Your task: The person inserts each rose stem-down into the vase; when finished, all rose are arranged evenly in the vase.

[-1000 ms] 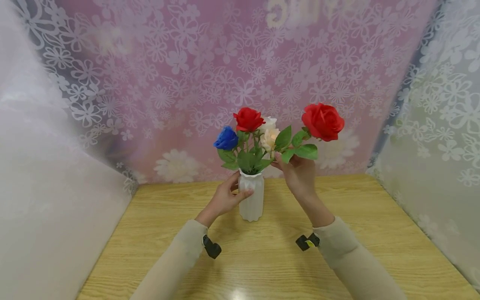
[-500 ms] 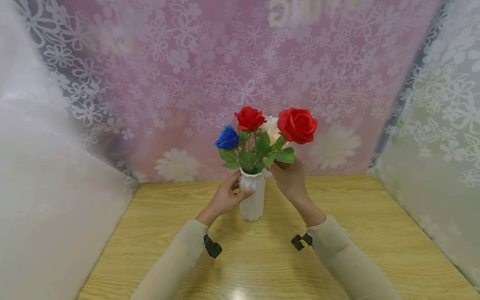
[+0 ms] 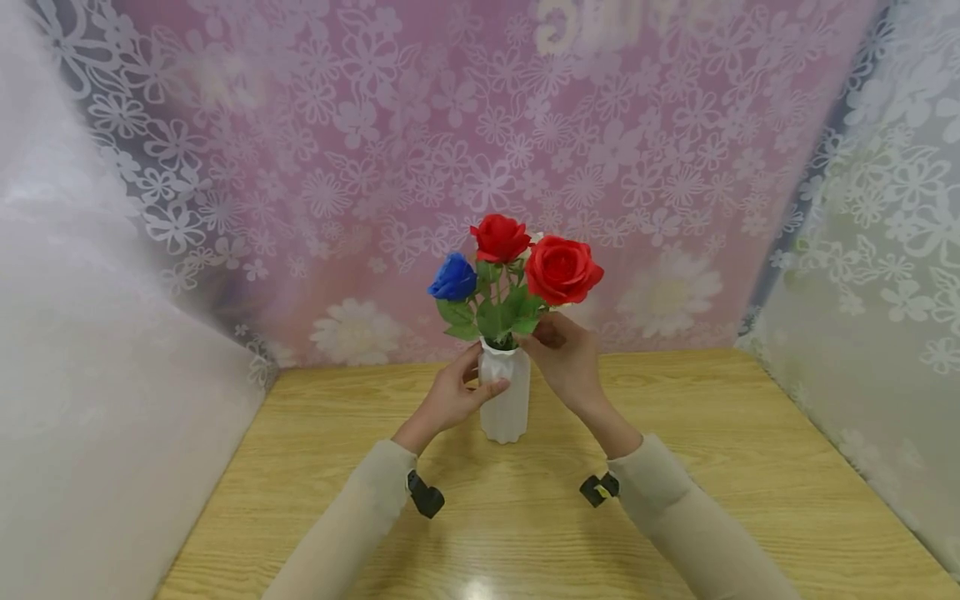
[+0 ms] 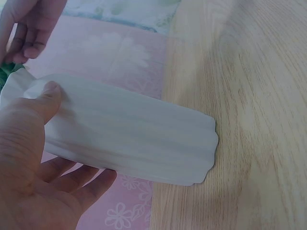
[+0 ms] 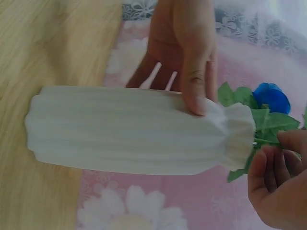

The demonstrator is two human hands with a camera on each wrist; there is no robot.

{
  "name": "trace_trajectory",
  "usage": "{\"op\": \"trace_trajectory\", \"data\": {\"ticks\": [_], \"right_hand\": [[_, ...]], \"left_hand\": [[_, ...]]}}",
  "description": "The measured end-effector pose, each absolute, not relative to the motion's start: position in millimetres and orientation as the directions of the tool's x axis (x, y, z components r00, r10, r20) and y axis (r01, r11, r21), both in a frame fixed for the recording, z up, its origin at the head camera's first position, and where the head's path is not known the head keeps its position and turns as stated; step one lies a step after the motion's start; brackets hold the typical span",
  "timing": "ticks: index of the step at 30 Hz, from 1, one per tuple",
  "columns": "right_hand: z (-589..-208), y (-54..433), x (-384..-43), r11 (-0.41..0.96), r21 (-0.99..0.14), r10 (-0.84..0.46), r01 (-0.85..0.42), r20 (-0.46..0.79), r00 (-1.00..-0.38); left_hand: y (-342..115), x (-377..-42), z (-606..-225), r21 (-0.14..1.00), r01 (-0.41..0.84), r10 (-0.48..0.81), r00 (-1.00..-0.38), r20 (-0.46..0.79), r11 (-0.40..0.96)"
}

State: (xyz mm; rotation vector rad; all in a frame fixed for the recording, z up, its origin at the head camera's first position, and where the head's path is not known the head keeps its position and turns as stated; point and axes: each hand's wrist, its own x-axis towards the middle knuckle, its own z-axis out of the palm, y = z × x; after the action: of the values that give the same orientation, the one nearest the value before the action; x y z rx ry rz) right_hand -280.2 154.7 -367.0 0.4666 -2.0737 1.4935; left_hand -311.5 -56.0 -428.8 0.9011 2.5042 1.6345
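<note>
A white ribbed vase [image 3: 504, 404] stands upright on the wooden table. My left hand [image 3: 450, 393] grips its upper part, thumb across the front, fingers round the far side in the left wrist view. At the vase's mouth, my right hand [image 3: 567, 358] pinches the green stem [image 5: 266, 142] of a red rose [image 3: 564, 269]. That bloom leans to the right over the hand. Another red rose [image 3: 500, 238] and a blue rose [image 3: 453, 277] rise from the vase among green leaves [image 3: 497, 318]. A white flower behind is mostly hidden by the red blooms.
The wooden table [image 3: 337, 467] reaches back to a pink floral backdrop [image 3: 420, 167]. Pale sheeting [image 3: 105, 375] closes off the left side, and a flower-patterned sheet [image 3: 885, 333] the right. Each wrist bears a small black camera [image 3: 426, 495].
My right hand has brought the red rose leftward and lower, from beside the bouquet to the vase's mouth. The left hand keeps its grip on the vase, which stays in place.
</note>
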Motion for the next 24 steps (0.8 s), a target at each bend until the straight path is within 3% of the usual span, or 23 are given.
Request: {"op": "trace_trajectory", "data": {"ticks": [5,13,18,24], "right_hand": [[-352,158,-278,0.246,-0.771,-0.058,-0.587,0.593,-0.803],[-343,162,-274,0.171,-0.850,-0.062,-0.498,0.495,-0.867],[-340,163,-273,0.123,-0.849,-0.045,-0.514,0.513,-0.857],[-340,164,-270,0.183,-0.804,-0.109,-0.565,0.555,-0.825]], "left_hand": [[-56,-313,-431,0.839,0.463,0.470,-0.831,0.298,0.286],[-57,-313,-432,0.845,0.453,0.470,-0.834,0.290,0.283],[-56,-313,-431,0.847,0.449,0.467,-0.837,0.287,0.285],[-56,-314,-431,0.838,0.463,0.465,-0.833,0.300,0.289]]}}
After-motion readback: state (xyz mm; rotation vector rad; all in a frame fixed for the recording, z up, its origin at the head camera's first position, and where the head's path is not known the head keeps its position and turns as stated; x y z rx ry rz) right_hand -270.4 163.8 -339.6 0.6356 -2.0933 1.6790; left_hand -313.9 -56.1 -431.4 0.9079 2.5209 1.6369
